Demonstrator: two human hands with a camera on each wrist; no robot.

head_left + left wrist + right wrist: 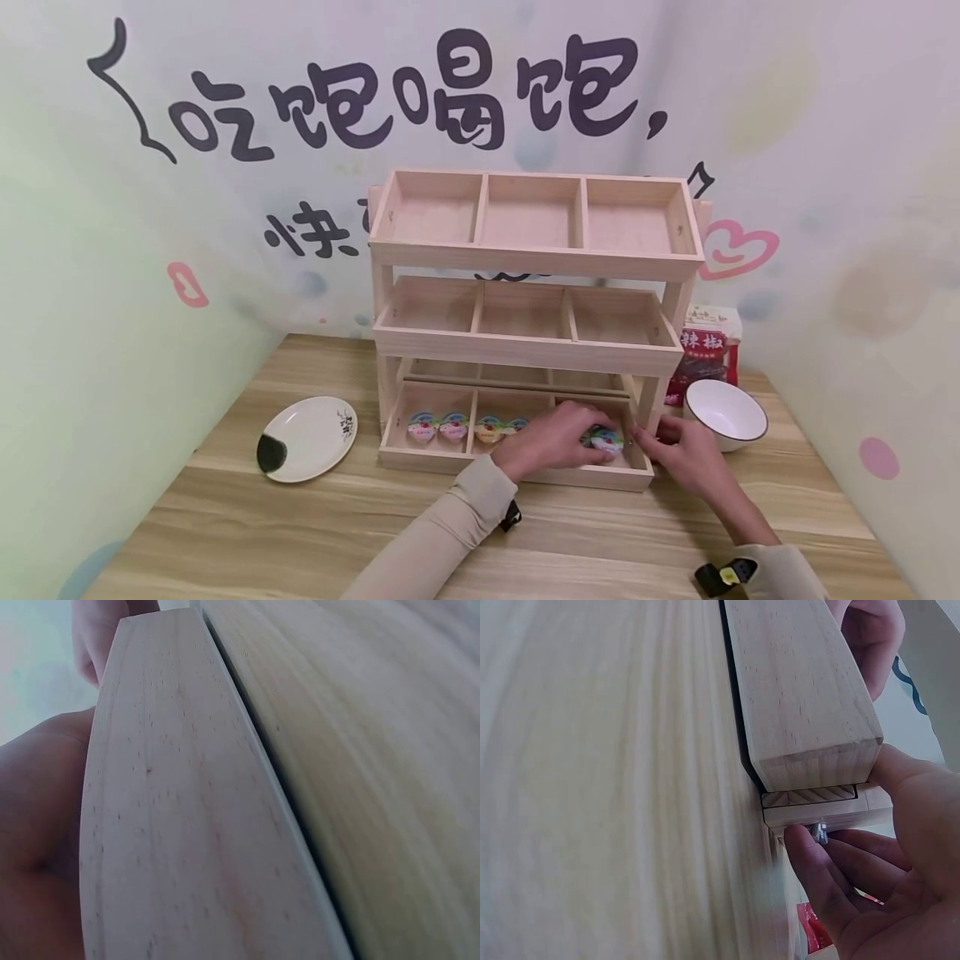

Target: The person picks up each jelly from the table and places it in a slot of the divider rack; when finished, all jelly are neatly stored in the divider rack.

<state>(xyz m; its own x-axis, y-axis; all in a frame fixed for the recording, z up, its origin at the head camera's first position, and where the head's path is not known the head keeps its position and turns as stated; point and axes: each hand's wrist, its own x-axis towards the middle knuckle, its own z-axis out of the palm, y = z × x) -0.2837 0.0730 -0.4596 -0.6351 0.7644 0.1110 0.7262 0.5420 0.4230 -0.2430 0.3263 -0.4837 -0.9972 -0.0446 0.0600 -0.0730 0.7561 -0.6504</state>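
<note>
A three-tier wooden rack stands on the table, each tier split into three compartments. Small cups with printed foil lids, like jelly cups, sit in the bottom tier's left and middle compartments. My left hand reaches into the bottom right compartment, thumb and fingers around a jelly cup; another cup there is mostly hidden by the hand. At the rack's lower right end, my right hand grips the wood, its thumb against the tray end and fingers by a metal bolt on the post.
An oval white plate with a dark patch lies left of the rack. On the right are a white bowl with a dark rim and a red packet behind it. A printed wall stands behind the table.
</note>
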